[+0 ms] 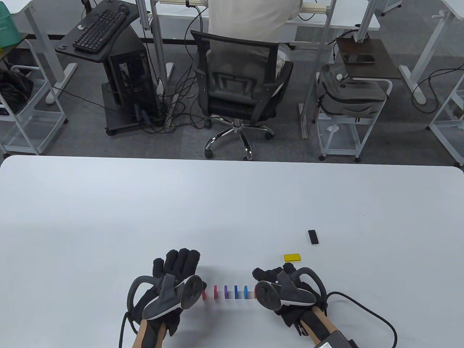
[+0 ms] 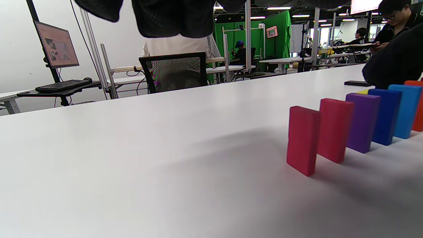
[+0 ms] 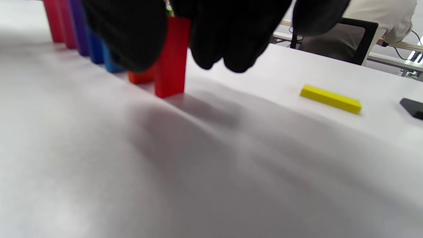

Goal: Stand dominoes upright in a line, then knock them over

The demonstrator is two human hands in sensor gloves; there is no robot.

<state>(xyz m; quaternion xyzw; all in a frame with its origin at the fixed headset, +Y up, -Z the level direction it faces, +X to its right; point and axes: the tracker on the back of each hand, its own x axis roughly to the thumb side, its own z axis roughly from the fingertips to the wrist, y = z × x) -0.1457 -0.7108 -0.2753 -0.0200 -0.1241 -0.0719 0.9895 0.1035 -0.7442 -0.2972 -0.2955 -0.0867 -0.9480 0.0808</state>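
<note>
Our right hand [image 1: 275, 281] pinches the upright red block domino [image 3: 170, 59] at the line's right end on the white bench [image 1: 232, 203]; left hand [image 1: 174, 272] rests open. We release gently, straight upward.

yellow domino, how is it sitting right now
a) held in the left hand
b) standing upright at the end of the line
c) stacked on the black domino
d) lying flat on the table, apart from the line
d: the yellow domino lies flat on the table, off to the side of the upright coloured line and beyond the right hand, with the black domino lying separately further out.
</note>
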